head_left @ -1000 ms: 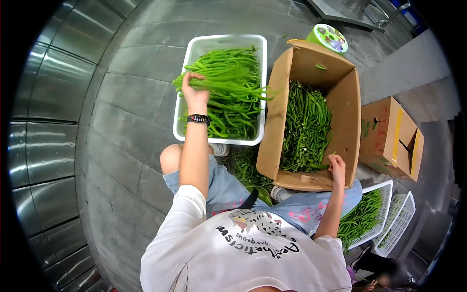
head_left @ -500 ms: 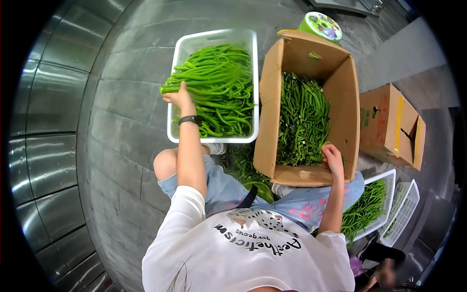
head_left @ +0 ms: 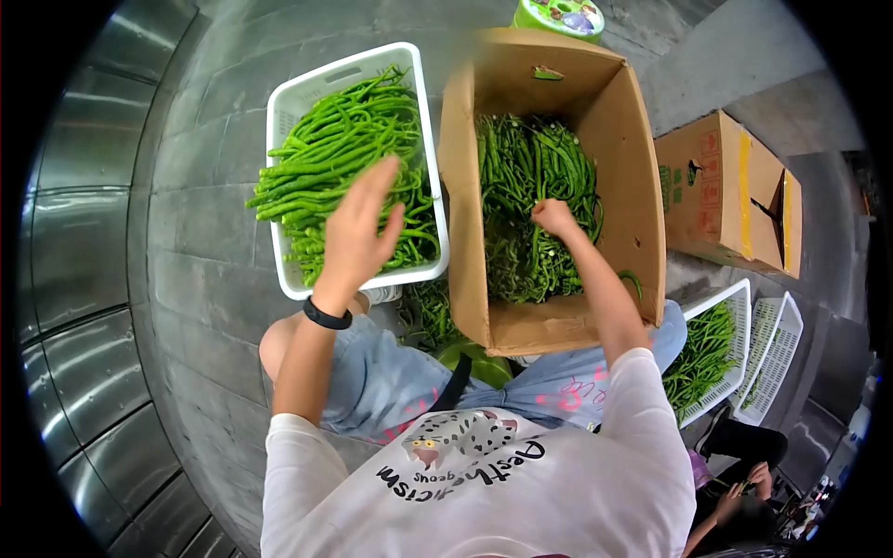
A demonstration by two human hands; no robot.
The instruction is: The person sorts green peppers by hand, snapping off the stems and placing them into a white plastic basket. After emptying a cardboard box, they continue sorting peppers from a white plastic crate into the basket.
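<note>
Bright long green peppers [head_left: 316,163] lie in a row in the white plastic basket [head_left: 433,232], some jutting over its left edge. My left hand [head_left: 358,232], a dark band on its wrist, hovers over the basket's right part with fingers stretched and thumb apart, holding nothing. To the right stands an open cardboard box [head_left: 465,186] holding a heap of darker long green peppers [head_left: 544,163]. Inside it, my right hand [head_left: 556,218] is closed at the heap's middle. What its fingers grip, if anything, is hidden.
A taped cardboard box [head_left: 707,195] stands at the right. Below it is a white basket [head_left: 741,358] of green peppers, beside another white basket [head_left: 777,363]. A green tub [head_left: 558,17] is beyond the open box. Another person's hands [head_left: 744,488] show at lower right.
My left hand has left the peppers at the basket's left edge and moved right, its fingers now stretched. My right hand has moved from the box's near right corner to the heap's middle.
</note>
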